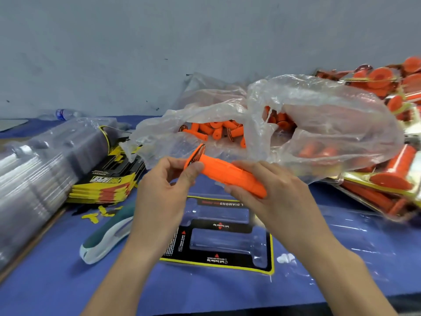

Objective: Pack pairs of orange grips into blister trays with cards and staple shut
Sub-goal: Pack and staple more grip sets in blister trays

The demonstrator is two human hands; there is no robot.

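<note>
I hold one orange grip (224, 173) above the table with both hands. My left hand (164, 188) pinches its flanged end, and my right hand (268, 192) grips the plain end. Below the hands lies a clear blister tray (227, 241) over a black and yellow card (175, 247), with both moulded pockets empty. A clear plastic bag (319, 115) behind holds several loose orange grips (218, 131).
A green and white stapler (107, 236) lies left of the tray. A stack of yellow printed cards (107, 181) and stacked clear trays (34, 174) sit at the left. Finished packs (387, 174) pile up at the right. A water bottle (66, 114) lies at the back.
</note>
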